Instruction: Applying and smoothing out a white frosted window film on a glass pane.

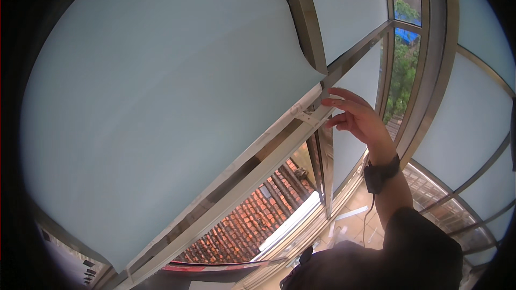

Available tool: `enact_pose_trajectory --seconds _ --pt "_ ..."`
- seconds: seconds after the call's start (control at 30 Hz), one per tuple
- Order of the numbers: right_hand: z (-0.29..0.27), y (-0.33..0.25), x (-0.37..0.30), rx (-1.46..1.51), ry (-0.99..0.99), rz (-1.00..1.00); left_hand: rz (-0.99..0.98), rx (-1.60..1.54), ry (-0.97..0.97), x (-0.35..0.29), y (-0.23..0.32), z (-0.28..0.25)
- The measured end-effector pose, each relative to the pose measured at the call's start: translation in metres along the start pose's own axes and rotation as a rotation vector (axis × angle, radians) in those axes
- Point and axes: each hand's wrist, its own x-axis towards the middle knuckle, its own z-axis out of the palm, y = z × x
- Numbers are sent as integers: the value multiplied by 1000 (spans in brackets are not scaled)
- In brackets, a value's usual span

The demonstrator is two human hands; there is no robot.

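Observation:
My right hand (359, 119) is raised to a metal window frame (269, 169), its fingertips at the corner of a large sheet of frosted pale film (156, 107) covering the pane. Thumb and fingers pinch a narrow white strip (307, 116) at the film's lower edge, where that edge stands slightly off the frame. A black wristband (380, 173) with a thin cable sits on that wrist, above a dark sleeve (424, 247). My left hand is out of sight.
More frosted panes (467, 123) in metal frames curve round to the right. Through a clear gap below I see a red tiled roof (242, 225), and green trees (403, 70) through a narrow pane. A dark rounded shape (344, 268) fills the bottom edge.

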Motion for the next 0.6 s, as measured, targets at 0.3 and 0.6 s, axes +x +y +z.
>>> enact_pose_trajectory --seconds 0.3,0.6 --pt "-1 14 22 151 -142 61 0 92 -95 -5 5 -2" --pt "39 9 15 -486 273 -87 -12 104 -35 5 15 15"
